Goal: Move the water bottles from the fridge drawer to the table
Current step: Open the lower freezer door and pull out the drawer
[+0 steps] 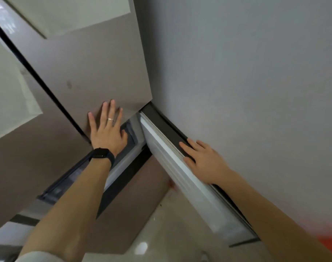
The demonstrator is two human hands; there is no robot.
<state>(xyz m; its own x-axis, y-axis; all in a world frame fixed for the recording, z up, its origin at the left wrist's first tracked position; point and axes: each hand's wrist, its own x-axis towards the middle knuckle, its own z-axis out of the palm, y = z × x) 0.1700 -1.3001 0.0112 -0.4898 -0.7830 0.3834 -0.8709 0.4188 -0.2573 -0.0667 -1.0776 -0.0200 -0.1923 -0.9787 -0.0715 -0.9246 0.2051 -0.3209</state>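
Both grips flat, empty: left hand [106, 133] on the fridge door [97, 72], right hand [203, 159] on the door edge [161, 121] beside it, where a slam could pinch fingers.

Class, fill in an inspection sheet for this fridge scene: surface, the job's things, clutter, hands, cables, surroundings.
Surface: no table in view; pale tiled floor below.
Job's things: no water bottles seen; taupe fridge door beside a grey door that stands ajar, its white gasket showing.
Clutter: nothing seen.
Hands: left hand lies flat on the taupe fridge door, fingers straight, with a ring and a black watch; right hand rests flat on the grey door's edge.
Cables: nothing seen.
Surroundings: a blurred orange patch at the lower right corner; cannot tell what it is.
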